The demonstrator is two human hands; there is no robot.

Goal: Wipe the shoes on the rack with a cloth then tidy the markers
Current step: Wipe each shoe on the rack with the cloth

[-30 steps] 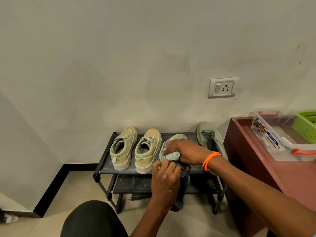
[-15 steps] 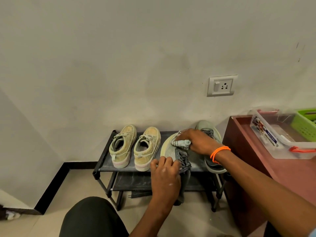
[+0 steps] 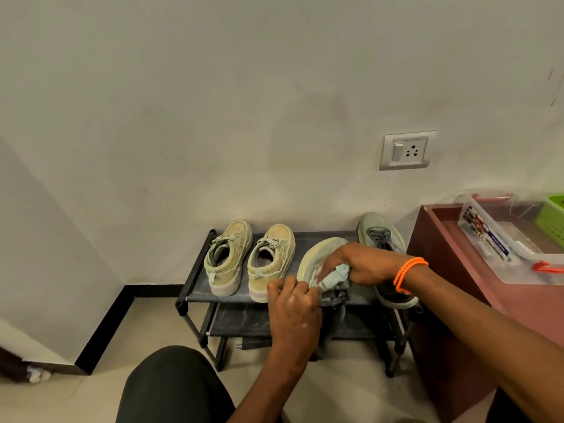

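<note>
— Where are you working?

— Crouched at a pale wall, in front of a low black shoe rack [image 3: 308, 239] standing beside a maroon table [image 3: 445, 239].

— And your hands?

— My right hand [image 3: 363, 264] is clenched around a bunched pale-blue cloth [image 3: 337, 276] and presses it against the grey shoe [image 3: 317, 257] I'm cleaning. My left hand [image 3: 294, 309] grips that shoe's near end, fingers curled over its edge, I'd say so it can't slide while I rub.

— Why is it tipped like that?

— It's rolled onto its side on the top shelf so the pale sole faces me; that's the surface the cloth touches. Its long axis runs from me toward the wall, toe at the far end, dark laces hanging off the front of the rack.

— The others?

— Its mate [image 3: 384, 254] lies just to the right, upright, toe to the wall. Two tan sneakers [image 3: 250, 257] sit side by side to the left, pointing the same way.

— The markers?

— I can't make any out. A clear plastic box [image 3: 500, 239] and a green basket [image 3: 554, 215] sit on the table; that part isn't started, I judge.
</note>
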